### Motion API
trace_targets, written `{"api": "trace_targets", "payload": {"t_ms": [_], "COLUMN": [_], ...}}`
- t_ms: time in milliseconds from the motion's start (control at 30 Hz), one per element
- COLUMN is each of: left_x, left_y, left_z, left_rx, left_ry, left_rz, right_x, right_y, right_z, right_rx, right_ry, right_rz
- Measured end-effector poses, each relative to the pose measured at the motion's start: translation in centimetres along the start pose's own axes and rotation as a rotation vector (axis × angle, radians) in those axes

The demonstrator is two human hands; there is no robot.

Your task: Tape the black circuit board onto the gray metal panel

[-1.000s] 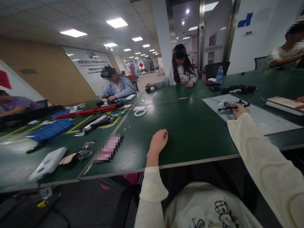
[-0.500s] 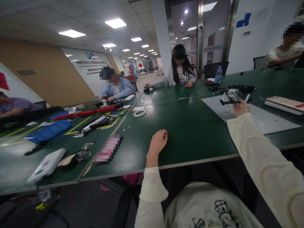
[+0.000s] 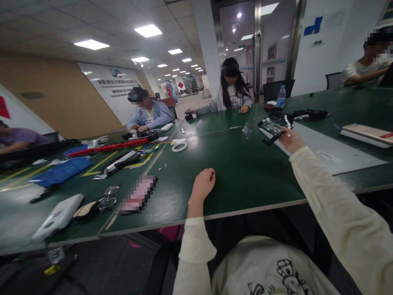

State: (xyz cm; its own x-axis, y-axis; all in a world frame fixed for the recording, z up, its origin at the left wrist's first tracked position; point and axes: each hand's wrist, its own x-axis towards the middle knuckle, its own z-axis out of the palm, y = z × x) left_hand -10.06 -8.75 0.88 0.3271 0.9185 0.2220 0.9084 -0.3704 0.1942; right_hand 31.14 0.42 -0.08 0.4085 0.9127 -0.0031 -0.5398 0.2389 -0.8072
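Note:
My right hand (image 3: 291, 140) grips one end of a dark circuit board (image 3: 272, 128), with small parts showing on its face and a black strip hanging from its lower side. The board is held tilted in the air at the left edge of a grey mat (image 3: 344, 153). My left hand (image 3: 204, 183) rests on the green table (image 3: 245, 180) near its front edge, its fingers curled in, and nothing shows in them. Beyond the board, several black parts (image 3: 311, 114) lie in a row.
A pink phone (image 3: 139, 194), glasses (image 3: 109, 196) and a white device (image 3: 59, 215) lie to the left. Farther back are a tape roll (image 3: 179, 147), a blue tray (image 3: 61, 170) and a water bottle (image 3: 281, 97). Several people sit around the table.
My right hand has moved left with the circuit board and turned it, so its face now shows more. My left hand has stayed in place.

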Motion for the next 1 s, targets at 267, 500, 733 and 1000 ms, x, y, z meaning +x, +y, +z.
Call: {"api": "trace_targets", "payload": {"t_ms": [267,500,733,1000], "left_x": [0.1,0.0,0.0,0.0], "left_y": [0.1,0.9,0.9,0.8], "left_z": [-0.2,-1.0,-1.0,-0.8], "left_rx": [-0.029,-0.031,-0.004,0.024], "left_ry": [0.067,0.196,0.141,0.081], "left_rz": [0.002,-0.101,-0.079,-0.079], "right_x": [-5.7,-7.0,-5.9,-3.8], "right_y": [5.2,7.2,8.0,6.8], "right_z": [5.6,6.1,5.4,4.4], "right_rx": [-0.115,-0.273,-0.284,-1.114], "right_ry": [-0.413,-0.533,-0.449,-0.414], "right_rz": [0.396,0.464,0.426,-0.226]}}
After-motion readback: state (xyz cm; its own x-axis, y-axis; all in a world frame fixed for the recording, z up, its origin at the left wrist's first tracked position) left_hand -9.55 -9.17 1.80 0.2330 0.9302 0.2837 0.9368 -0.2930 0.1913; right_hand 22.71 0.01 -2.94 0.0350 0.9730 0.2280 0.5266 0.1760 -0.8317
